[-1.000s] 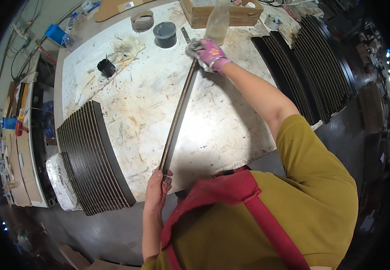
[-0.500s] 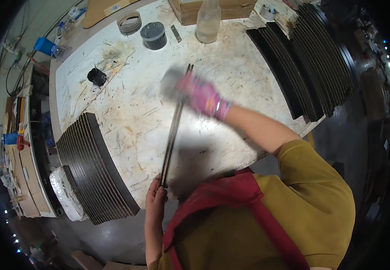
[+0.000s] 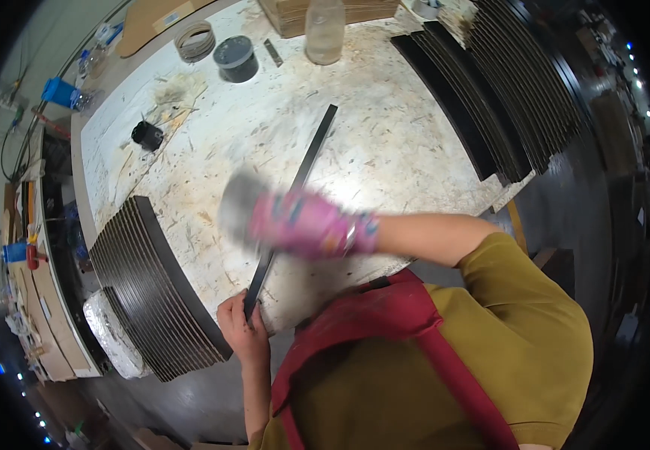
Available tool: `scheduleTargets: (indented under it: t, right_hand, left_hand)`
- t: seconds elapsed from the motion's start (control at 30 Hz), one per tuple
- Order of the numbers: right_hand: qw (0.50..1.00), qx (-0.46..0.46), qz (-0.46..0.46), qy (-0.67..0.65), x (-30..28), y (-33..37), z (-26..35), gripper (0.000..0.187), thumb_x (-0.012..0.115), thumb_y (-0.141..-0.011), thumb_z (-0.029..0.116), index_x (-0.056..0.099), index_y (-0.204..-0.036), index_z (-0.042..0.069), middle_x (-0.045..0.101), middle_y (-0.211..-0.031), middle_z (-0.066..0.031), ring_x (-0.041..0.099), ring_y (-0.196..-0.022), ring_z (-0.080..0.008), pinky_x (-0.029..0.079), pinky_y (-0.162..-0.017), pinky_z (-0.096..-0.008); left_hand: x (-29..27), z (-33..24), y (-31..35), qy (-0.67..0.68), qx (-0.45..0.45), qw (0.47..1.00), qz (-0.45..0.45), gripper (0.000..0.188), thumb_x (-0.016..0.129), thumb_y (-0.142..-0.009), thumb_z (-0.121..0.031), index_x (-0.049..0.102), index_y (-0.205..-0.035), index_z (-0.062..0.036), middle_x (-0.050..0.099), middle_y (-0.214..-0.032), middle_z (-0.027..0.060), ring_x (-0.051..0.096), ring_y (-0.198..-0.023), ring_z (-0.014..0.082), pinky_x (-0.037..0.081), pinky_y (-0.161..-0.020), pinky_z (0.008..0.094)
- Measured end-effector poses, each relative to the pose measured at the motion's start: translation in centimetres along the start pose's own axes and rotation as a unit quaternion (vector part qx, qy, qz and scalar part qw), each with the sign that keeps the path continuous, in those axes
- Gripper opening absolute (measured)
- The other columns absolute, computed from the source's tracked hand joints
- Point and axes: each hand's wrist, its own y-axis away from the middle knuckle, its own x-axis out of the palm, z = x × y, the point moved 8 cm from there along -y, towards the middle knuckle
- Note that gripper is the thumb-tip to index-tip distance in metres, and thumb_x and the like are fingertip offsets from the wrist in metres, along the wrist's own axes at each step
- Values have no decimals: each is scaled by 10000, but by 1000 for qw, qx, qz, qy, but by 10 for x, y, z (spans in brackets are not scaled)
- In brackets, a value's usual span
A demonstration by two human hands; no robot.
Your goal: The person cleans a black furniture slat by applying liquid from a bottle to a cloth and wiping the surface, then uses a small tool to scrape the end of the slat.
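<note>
A long, narrow black strip [image 3: 316,146] lies slantwise across the stained white table, its far end pointing away and to the right. My bare left hand [image 3: 244,328] grips the near end by the table's front edge, thumb and fingers on either side. My right hand [image 3: 295,223], in a pink patterned glove, is over the middle of the strip and hides part of it. It is closed on a grey wad [image 3: 241,206], perhaps a cloth, smeared by motion.
Ribbed stacks of dark strips stand at left [image 3: 152,292] and far right [image 3: 482,97]. Toward the back are a tub of dark stuff [image 3: 236,60], a tape roll [image 3: 194,42], a clear bottle [image 3: 325,34] and a wooden box [image 3: 370,16]. A small black cup [image 3: 146,136] sits back left.
My right hand has come nearer and to the left along the strip with the grey wad. The strip now shows a plain black face instead of its grooved one. My left hand has shifted slightly left.
</note>
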Motion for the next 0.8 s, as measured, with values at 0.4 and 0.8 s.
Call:
scheduleTargets:
  t: [0.4,0.8]
  right_hand:
    - [863,360,-352,-49,-7,101,-319,303,591,-820,178,572,-1102,67,590,-1031,-187,583,-955,-365,468,-842,-410]
    - [929,241,-277,-42,-2,49,-234,413,563,-823,115,495,-1212,-6,573,-1144,-215,549,-1066,-388,441,-932,-388]
  left_hand:
    - [21,27,9,16,-5,1000,-22,233,617,-807,-10,597,-1038,6,566,-998,156,528,-893,333,428,-791,386]
    - [28,53,13,104,-85,991,-20,222,687,-745,-18,620,-956,-36,623,-922,110,567,-884,285,449,-784,344]
